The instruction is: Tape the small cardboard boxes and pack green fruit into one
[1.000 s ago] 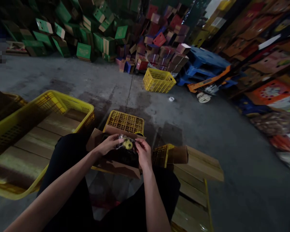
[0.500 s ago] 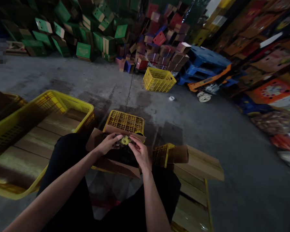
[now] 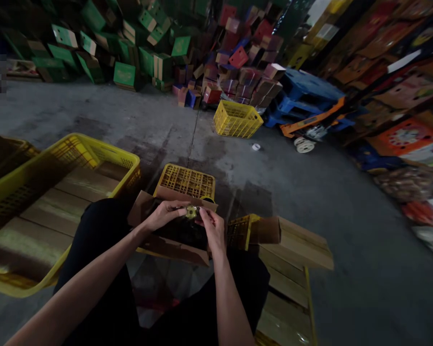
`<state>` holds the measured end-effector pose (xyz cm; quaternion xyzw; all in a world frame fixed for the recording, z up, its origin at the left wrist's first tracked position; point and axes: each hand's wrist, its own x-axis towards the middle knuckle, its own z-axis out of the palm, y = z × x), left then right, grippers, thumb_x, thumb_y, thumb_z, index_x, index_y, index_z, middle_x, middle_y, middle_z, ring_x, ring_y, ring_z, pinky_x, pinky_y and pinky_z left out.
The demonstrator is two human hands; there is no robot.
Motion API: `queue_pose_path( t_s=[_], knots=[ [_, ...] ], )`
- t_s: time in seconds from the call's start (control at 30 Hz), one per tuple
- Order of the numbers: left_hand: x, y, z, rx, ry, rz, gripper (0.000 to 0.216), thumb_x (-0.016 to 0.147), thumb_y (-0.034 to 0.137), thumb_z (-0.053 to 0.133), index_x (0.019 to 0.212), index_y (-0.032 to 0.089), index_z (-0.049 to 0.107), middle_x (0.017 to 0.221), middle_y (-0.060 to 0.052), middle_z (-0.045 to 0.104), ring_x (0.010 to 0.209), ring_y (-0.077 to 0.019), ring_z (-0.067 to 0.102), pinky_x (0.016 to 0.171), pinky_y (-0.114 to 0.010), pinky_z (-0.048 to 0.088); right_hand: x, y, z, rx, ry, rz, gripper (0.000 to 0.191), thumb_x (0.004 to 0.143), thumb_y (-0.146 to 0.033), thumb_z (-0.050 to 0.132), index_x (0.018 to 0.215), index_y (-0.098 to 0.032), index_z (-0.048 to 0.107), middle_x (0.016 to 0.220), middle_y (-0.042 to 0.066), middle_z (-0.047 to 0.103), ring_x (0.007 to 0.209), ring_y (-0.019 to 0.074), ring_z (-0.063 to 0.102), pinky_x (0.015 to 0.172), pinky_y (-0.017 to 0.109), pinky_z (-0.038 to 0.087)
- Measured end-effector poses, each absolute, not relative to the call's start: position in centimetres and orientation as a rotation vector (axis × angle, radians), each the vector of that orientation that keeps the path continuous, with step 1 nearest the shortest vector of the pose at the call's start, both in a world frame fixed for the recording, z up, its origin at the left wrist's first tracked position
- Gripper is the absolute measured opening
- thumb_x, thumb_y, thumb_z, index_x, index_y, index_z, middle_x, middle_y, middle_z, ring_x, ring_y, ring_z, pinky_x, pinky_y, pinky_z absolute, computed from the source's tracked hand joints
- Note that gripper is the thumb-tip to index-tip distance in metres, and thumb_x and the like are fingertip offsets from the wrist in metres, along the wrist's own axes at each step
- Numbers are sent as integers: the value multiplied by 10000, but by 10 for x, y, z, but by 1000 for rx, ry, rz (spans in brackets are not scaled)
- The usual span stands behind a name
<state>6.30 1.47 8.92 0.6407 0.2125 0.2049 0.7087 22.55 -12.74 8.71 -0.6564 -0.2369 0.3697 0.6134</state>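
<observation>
My left hand (image 3: pixel 168 214) and my right hand (image 3: pixel 212 225) pinch a small shiny clear packet with a round yellow-green label (image 3: pixel 191 211) from its two sides. What the packet holds is too dark to make out. It is held over an open cardboard box (image 3: pixel 180 251) whose flaps are folded outward. Dark contents fill the box, and I cannot tell what they are. The box stands between my knees, in front of an upturned yellow crate (image 3: pixel 187 180).
At left, a large yellow crate (image 3: pixel 135 166) holds closed cardboard boxes. More cardboard boxes (image 3: pixel 285 283) lie in a crate on the right, one flap (image 3: pixel 305 242) sticking out. Further off are a yellow basket (image 3: pixel 237 120), a pallet jack (image 3: pixel 312 119) and piled green boxes (image 3: pixel 125 76).
The packet has shifted slightly right and its label has turned. My left fingers have slid rightward with it, and my right fingers now pinch its right edge.
</observation>
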Motion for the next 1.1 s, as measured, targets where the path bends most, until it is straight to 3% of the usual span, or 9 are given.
queue_pose_path(
  t_s=[0.13,0.23,0.37,0.47,0.57,0.7,0.9,1.0,1.1],
  knots=[
    [62,16,85,1384,562,479,454,880,532,704,1101,143,782,1041,-63,767,922,-227,682,836,-290,505,226,-127,92,-1530,-638,877,391,845,-542,727,1074,-226,760,816,29,745,661,180,682,535,250,528],
    [60,16,87,1345,559,463,439,877,555,697,942,130,782,894,-32,740,787,-174,642,719,-239,476,228,-129,94,-1551,-691,860,381,870,-513,715,1124,-231,754,814,21,736,669,159,657,495,217,460],
    [59,14,88,1255,588,443,457,850,589,711,912,140,767,802,-11,698,697,-143,602,640,-217,464,228,-130,93,-1519,-696,885,407,858,-497,729,1186,-257,745,1078,41,767,962,214,710,733,258,557],
    [61,13,87,1206,647,436,500,836,626,708,946,142,770,767,-11,684,655,-134,588,578,-204,460,228,-130,91,-1518,-689,881,396,847,-497,736,1164,-260,757,1121,39,767,1031,245,710,852,322,571],
    [63,13,85,1143,664,420,549,828,649,705,1046,148,769,875,-45,723,736,-163,637,607,-220,508,230,-131,87,-1578,-664,829,367,841,-517,728,1082,-244,781,1056,40,778,951,252,723,802,340,591],
    [65,15,83,1003,622,397,602,774,602,790,1186,166,739,1113,-99,734,964,-237,683,777,-304,576,234,-134,82,-1607,-632,755,388,839,-537,715,1060,-226,784,1007,43,779,874,248,721,744,339,602],
    [65,15,81,990,613,434,496,715,483,877,1064,153,758,1087,-95,740,994,-243,688,869,-346,569,236,-133,79,-1637,-596,726,432,850,-555,696,1124,-229,769,1032,46,775,881,253,717,753,355,609],
    [64,15,82,992,627,465,438,716,477,875,988,156,751,1022,-70,741,936,-219,691,850,-338,571,233,-132,83,-1597,-627,749,516,875,-548,679,1305,-262,678,1231,59,722,1012,267,709,807,371,612],
    [62,16,84,1019,656,490,436,724,497,861,964,154,738,988,-64,735,899,-206,685,802,-308,573,226,-131,91,-1579,-782,732,740,879,-511,703,1541,-363,404,1514,46,522,1219,265,638,945,397,578]
  ],
)
